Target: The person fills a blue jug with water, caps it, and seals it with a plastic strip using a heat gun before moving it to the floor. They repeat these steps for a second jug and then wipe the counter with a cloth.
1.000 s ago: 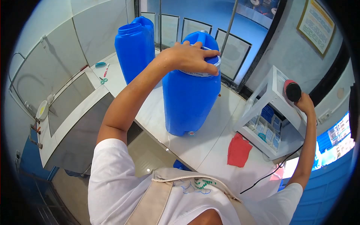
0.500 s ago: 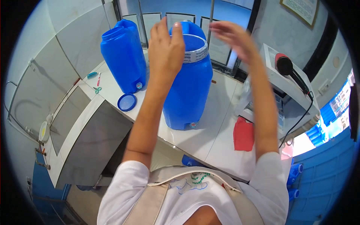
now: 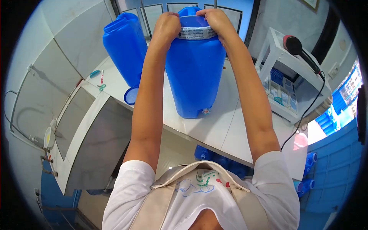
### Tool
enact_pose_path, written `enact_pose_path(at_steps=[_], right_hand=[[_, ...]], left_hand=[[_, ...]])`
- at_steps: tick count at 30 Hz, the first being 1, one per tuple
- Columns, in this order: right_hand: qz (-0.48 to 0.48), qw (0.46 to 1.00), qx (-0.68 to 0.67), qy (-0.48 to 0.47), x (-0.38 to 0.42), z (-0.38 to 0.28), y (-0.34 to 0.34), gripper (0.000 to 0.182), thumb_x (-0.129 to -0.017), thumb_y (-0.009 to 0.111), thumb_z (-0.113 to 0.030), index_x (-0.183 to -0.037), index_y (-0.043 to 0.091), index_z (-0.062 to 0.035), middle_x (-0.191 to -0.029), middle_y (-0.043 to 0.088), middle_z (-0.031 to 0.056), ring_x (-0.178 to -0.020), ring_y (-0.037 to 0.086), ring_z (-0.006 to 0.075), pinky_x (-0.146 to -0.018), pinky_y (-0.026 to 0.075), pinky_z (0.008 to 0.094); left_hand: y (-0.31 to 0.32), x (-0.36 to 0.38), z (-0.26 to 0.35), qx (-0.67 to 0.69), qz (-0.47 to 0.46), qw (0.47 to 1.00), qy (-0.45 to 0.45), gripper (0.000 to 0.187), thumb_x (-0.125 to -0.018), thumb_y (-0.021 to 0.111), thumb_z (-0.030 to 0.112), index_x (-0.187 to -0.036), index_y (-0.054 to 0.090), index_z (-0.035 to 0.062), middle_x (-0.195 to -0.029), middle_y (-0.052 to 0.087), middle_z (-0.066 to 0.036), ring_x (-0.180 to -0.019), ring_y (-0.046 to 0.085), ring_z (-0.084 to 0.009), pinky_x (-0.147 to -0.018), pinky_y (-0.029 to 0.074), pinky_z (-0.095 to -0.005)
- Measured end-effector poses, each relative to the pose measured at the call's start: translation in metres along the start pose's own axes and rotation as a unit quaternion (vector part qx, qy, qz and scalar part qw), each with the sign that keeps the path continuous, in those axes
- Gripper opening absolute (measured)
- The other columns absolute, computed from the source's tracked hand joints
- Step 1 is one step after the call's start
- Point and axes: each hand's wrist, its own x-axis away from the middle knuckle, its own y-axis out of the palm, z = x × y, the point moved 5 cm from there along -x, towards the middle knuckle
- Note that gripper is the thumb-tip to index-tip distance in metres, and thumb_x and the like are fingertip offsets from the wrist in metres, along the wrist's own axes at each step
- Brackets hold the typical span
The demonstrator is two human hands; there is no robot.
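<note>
A tall blue plastic jug [image 3: 195,73] stands on the white counter [image 3: 214,130], with a printed band around its neck. My left hand [image 3: 167,25] grips the left side of the jug's neck. My right hand [image 3: 214,20] grips the right side of the same neck, fingers curled over the band. A small tap sits low on the jug's front. A second blue jug [image 3: 124,42] with an open mouth stands behind and to the left, apart from both hands.
A blue lid [image 3: 130,96] lies on the counter by the second jug. A heat gun [image 3: 301,51] with a black cord rests on a white shelf rack [image 3: 281,57] at right. Scissors [image 3: 101,87] lie far left. Blue containers sit under the counter.
My right hand left the heat gun on the rack and came to the jug's neck. Both hands now grip the neck. The view shifted, hiding the red cloth.
</note>
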Motion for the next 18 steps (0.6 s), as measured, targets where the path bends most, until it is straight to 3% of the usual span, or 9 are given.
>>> enact_pose_path(at_steps=[1,3,4,5,7,13,15,18], right_hand=[[0.010,1.000,0.002,-0.005,-0.001,-0.001,0.000,0.037,-0.082,0.037,-0.010,-0.105,0.065,-0.0041,-0.101,0.062,0.0138,-0.091,0.058,0.0208,-0.085,0.043,0.0325],[0.034,0.998,0.048,-0.016,-0.002,-0.002,-0.001,0.037,-0.082,0.037,-0.010,-0.106,0.064,-0.0034,-0.102,0.062,0.0142,-0.093,0.057,0.0206,-0.086,0.042,0.0326],[0.060,0.998,0.025,0.006,-0.001,0.001,-0.002,0.031,-0.081,0.045,-0.018,-0.100,0.066,-0.0049,-0.107,0.062,0.0168,-0.101,0.058,0.0297,-0.086,0.042,0.0363],[0.065,0.997,0.029,0.008,-0.001,0.002,0.000,0.031,-0.081,0.045,-0.018,-0.100,0.066,-0.0049,-0.107,0.062,0.0168,-0.101,0.058,0.0297,-0.086,0.042,0.0363],[0.110,0.982,0.150,-0.005,-0.006,0.002,-0.001,0.032,-0.080,0.046,-0.020,-0.100,0.066,-0.0044,-0.107,0.062,0.0172,-0.101,0.058,0.0298,-0.088,0.042,0.0360],[0.139,0.988,0.071,0.010,0.010,-0.009,0.005,0.032,-0.080,0.045,-0.022,-0.098,0.068,-0.0068,-0.108,0.060,0.0204,-0.103,0.056,0.0361,-0.089,0.042,0.0411],[0.243,0.937,0.252,0.015,0.026,-0.019,0.007,0.033,-0.079,0.044,-0.021,-0.096,0.068,-0.0059,-0.105,0.061,0.0208,-0.100,0.057,0.0374,-0.089,0.043,0.0421],[0.272,0.931,0.243,0.014,0.032,-0.021,0.006,0.032,-0.078,0.043,-0.020,-0.092,0.067,-0.0044,-0.100,0.062,0.0225,-0.096,0.057,0.0406,-0.087,0.043,0.0445]], left_hand=[[0.001,-0.004,0.003,0.016,-0.028,0.999,-0.008,0.043,-0.078,0.035,0.007,-0.114,0.055,-0.0064,-0.108,0.059,-0.020,-0.101,0.054,-0.0277,-0.092,0.038,-0.0323],[0.002,-0.014,-0.003,0.028,-0.033,0.999,0.008,0.042,-0.079,0.036,0.007,-0.114,0.055,-0.0061,-0.109,0.058,-0.020,-0.103,0.053,-0.0272,-0.093,0.036,-0.0320],[0.003,-0.017,-0.007,0.063,-0.048,0.997,0.013,0.042,-0.079,0.036,0.007,-0.113,0.056,-0.0058,-0.110,0.058,-0.020,-0.103,0.053,-0.0269,-0.094,0.036,-0.0319],[0.002,-0.020,-0.012,0.096,-0.062,0.993,0.016,0.041,-0.079,0.037,0.007,-0.113,0.056,-0.0056,-0.110,0.058,-0.019,-0.103,0.052,-0.0266,-0.094,0.036,-0.0318],[0.000,-0.024,-0.005,0.102,-0.105,0.989,0.018,0.041,-0.079,0.037,0.007,-0.112,0.057,-0.0049,-0.110,0.058,-0.019,-0.103,0.052,-0.0264,-0.094,0.036,-0.0319],[0.008,-0.036,-0.019,0.108,-0.152,0.982,0.036,0.040,-0.081,0.037,0.007,-0.113,0.056,-0.0055,-0.108,0.058,-0.020,-0.100,0.054,-0.0260,-0.091,0.039,-0.0314],[0.013,-0.046,-0.021,0.159,-0.188,0.968,0.046,0.038,-0.081,0.037,0.007,-0.111,0.057,-0.0059,-0.107,0.058,-0.020,-0.099,0.055,-0.0257,-0.089,0.040,-0.0306],[0.015,-0.046,-0.024,0.146,-0.184,0.969,0.072,0.038,-0.080,0.037,0.006,-0.111,0.057,-0.0066,-0.106,0.059,-0.020,-0.097,0.056,-0.0254,-0.087,0.041,-0.0301]])
